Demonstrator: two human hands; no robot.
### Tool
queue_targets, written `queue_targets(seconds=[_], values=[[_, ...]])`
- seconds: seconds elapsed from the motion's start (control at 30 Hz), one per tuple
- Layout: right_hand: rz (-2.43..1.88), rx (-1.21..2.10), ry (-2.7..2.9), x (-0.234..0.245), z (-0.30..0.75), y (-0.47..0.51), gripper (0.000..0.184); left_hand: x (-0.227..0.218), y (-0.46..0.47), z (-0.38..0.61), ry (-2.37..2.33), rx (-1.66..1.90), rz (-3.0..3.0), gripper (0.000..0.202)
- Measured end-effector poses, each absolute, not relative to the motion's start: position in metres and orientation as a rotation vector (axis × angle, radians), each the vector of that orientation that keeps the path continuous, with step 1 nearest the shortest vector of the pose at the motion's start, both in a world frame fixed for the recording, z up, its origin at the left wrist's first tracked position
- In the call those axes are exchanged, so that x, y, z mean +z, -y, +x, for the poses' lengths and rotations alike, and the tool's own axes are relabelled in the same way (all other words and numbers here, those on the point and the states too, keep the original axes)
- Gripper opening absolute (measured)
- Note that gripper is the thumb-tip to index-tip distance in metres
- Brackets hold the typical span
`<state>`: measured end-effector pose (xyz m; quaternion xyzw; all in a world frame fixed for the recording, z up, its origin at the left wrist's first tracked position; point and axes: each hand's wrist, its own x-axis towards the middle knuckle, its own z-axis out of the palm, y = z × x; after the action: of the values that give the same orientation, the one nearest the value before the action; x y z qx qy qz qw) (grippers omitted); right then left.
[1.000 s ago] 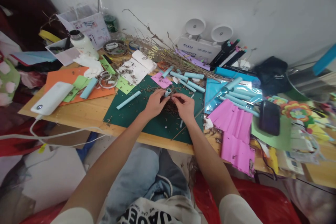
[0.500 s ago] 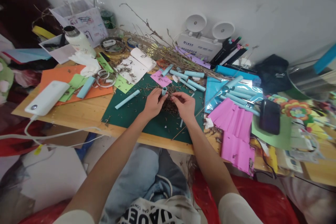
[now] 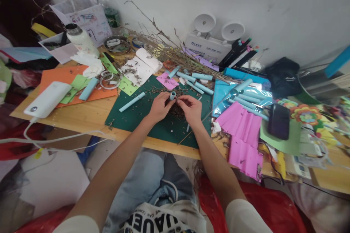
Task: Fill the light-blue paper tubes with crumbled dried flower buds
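Note:
Over the dark green mat (image 3: pixel 128 120), my left hand (image 3: pixel 160 106) is closed around a light blue paper tube (image 3: pixel 172 95), whose open end points up. Close beside it, my right hand (image 3: pixel 190 108) has thumb and fingertips pinched together near the tube; what they hold is too small to make out. Between and below both hands lies a heap of brown dried plant bits (image 3: pixel 176 112). Another blue paper tube (image 3: pixel 132 102) rests on the mat to the left. A pink paper square (image 3: pixel 167 81) lies just behind the hands.
More blue tubes (image 3: pixel 202 76) lie behind the hands and on a shiny blue packet (image 3: pixel 220 98). Dry twigs (image 3: pixel 175 55) stretch along the wall. A white power bank (image 3: pixel 47 100), an uncapped bottle (image 3: pixel 81 39), pink crepe paper (image 3: pixel 244 145) and a black phone (image 3: pixel 279 121) surround the mat.
The blue tube in my left hand has shifted slightly to the right and down. My right hand keeps its pinch beside it. The whole view has moved a little.

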<state>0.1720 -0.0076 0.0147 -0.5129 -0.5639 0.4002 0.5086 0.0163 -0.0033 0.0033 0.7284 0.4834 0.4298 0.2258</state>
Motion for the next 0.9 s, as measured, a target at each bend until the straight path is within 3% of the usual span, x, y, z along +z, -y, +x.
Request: queue_targets(seconds=[0.27, 0.57, 0.9], values=[[-1.362, 0.695, 1.519, 0.0169, 0.1776, 0.01, 0.017, 0.0018, 0.0028, 0.0149, -1.385, 1.177, 2.005, 0.017], [-1.207, 0.451, 1.718, 0.013, 0.1764, 0.0108, 0.015, 0.0058, 0.0045, 0.0158, -1.315, 1.139, 2.024, 0.019], [-1.131, 0.394, 1.833, 0.0144, 0.1791, 0.0111, 0.02, 0.0047, 0.0039, 0.0137, -1.322, 1.14, 2.016, 0.021]])
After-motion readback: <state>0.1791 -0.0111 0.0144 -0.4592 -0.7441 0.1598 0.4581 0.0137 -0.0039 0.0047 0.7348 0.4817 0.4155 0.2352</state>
